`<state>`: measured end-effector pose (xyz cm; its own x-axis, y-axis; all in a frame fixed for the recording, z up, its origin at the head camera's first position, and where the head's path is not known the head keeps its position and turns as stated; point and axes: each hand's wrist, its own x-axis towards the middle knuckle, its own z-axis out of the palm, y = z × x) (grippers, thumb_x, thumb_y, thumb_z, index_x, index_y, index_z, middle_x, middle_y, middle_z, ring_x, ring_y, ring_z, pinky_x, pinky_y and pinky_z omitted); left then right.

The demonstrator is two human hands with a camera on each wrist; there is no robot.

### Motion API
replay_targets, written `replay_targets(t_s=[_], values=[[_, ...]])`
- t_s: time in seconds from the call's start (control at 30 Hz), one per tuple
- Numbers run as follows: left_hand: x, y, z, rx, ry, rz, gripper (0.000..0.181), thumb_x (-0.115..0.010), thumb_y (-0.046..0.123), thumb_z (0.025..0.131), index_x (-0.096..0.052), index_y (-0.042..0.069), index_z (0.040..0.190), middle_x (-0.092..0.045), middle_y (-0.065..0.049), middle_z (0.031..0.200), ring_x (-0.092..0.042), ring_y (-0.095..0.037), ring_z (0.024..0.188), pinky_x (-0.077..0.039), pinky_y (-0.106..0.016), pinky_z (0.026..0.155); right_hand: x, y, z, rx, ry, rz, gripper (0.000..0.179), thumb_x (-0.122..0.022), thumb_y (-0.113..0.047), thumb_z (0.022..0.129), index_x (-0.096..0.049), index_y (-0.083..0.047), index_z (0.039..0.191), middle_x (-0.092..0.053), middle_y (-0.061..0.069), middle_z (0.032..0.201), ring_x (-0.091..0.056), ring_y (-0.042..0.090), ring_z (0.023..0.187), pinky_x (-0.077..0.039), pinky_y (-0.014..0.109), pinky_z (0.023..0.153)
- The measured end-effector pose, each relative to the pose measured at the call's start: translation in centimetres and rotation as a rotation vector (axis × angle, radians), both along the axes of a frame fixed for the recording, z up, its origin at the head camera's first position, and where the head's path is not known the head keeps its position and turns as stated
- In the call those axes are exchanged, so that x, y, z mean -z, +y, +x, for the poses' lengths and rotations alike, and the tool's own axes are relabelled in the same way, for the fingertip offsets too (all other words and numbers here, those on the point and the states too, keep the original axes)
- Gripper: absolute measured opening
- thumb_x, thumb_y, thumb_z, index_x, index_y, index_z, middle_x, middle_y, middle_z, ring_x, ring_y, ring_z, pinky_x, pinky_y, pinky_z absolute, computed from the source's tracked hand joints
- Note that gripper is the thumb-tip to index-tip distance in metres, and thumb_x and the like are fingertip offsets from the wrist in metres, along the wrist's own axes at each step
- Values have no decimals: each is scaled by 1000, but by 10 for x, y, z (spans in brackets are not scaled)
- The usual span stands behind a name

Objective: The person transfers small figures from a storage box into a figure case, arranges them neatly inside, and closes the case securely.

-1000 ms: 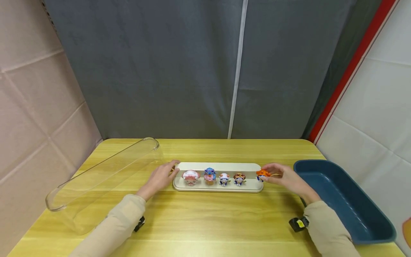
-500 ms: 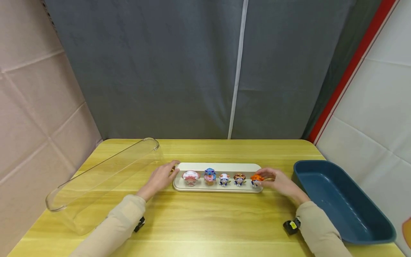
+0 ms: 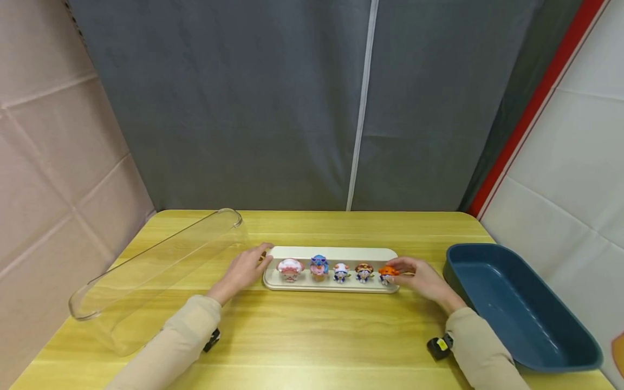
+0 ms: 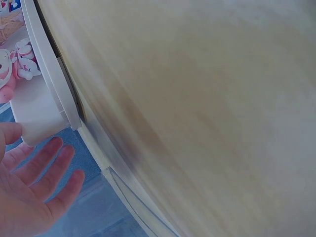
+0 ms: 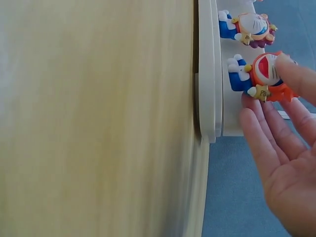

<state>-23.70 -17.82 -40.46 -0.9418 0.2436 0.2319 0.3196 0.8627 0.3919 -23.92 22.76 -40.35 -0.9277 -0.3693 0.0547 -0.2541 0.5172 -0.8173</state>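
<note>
A long cream display tray [image 3: 336, 253] lies in the middle of the table with a row of small figurines standing on it. My right hand [image 3: 421, 279] pinches an orange-hooded figurine [image 5: 269, 69] at the tray's right end, thumb on its head and fingers behind it. Its feet are on or just above the tray; I cannot tell which. Beside it stands a brown-hatted figurine [image 3: 363, 272], then a white-and-red one [image 3: 340, 272], a blue one with glasses [image 3: 319, 266] and a pink one [image 3: 290, 271]. My left hand [image 3: 242, 269] rests at the tray's left end, fingers loosely spread.
A clear plastic cover [image 3: 168, 241] lies slantwise on the left of the table [image 3: 317, 336]. On the right stands a deep dark-blue bin [image 3: 521, 314]. A grey curtain [image 3: 244, 108] hangs behind the table.
My right hand has moved left, bringing the orange-hooded figurine from the tray's right edge in beside the brown-hatted one. The left hand stays where it was.
</note>
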Motion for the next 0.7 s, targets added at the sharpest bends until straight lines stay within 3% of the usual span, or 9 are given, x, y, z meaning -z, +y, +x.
replay_targets(t_s=[0.7], values=[[-1, 1, -1, 2, 25, -3, 30, -51, 21, 91, -52, 8, 118, -62, -10, 97, -59, -25, 86, -46, -43, 71, 1, -2, -5, -14, 4, 23, 36, -65, -23, 81, -58, -7, 112, -57, 11, 107, -54, 26, 95, -44, 41, 78]])
